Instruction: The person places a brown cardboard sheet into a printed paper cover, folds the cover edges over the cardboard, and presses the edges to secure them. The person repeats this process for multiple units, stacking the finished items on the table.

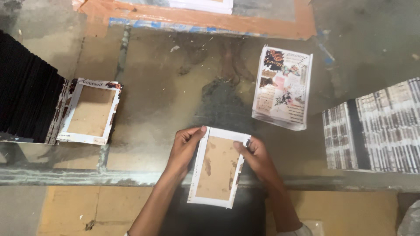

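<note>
A worn, stained tabletop is filling most of the view, seen from above. At its far edge, an orange-bordered board is lying partly out of frame. On the left, a long black stack of flat pieces is leaning in a row, and a brown card with folded white printed edges is resting against its right end. At the right edge, stacks of printed sheets are sitting side by side. Between these and the centre, a smaller pile of colourful printed paper is lying flat. At the near edge, in the middle, two hands are holding a brown cardboard piece wrapped in white-edged paper. The left hand is gripping its far left corner with the fingers curled over the edge. The right hand is pinching its far right corner, thumb on top.
</note>
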